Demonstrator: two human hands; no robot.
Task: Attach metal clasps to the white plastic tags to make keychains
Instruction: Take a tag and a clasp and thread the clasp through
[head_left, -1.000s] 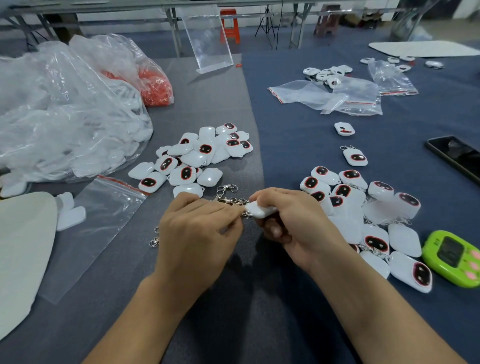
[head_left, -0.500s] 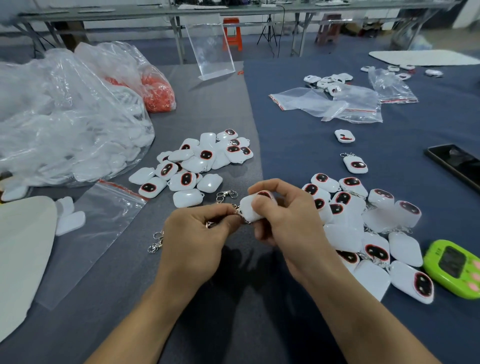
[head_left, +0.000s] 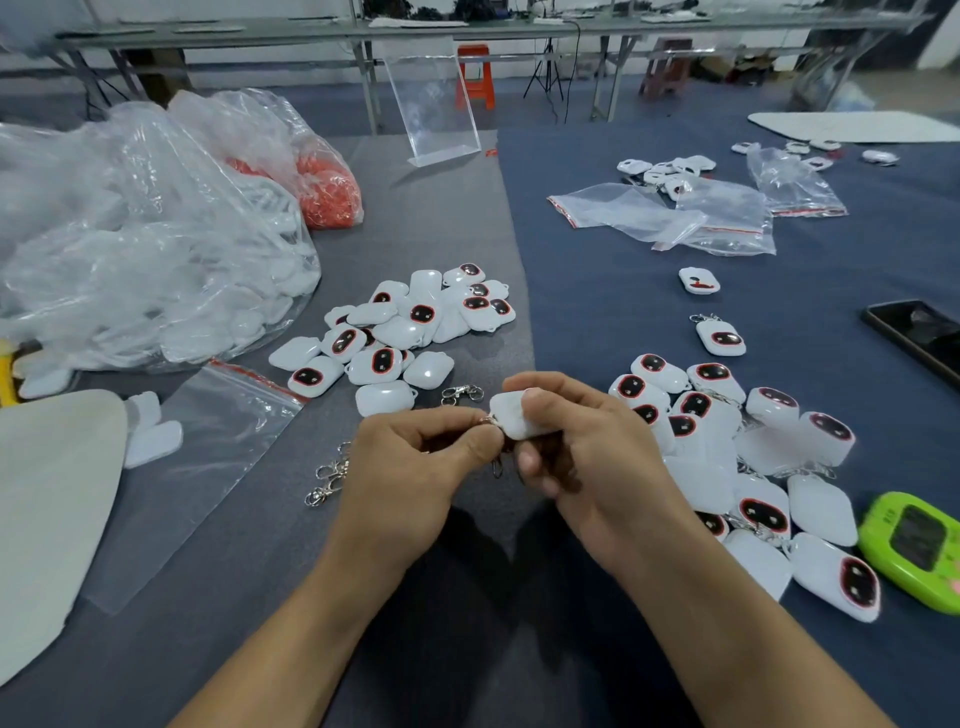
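White tag (head_left: 511, 418) sat above the table's middle, pinched in the curled right hand (head_left: 587, 467). The left hand (head_left: 410, 473) pinched a metal clasp (head_left: 491, 421) at its corner. One tag pile (head_left: 395, 332) lay just behind the hands, another pile (head_left: 727, 447) just beside the right hand. Bare grey cloth (head_left: 260, 649) lay open by the left arm. The green gadget's (head_left: 904, 551) writing was too blurry to read.

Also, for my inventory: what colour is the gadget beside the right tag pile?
The gadget is lime green, head view.

The cloth-covered table (head_left: 441, 208) holds white tags (head_left: 384, 364), metal clasps (head_left: 328, 478), plastic bags (head_left: 675, 218), a phone (head_left: 919, 332).
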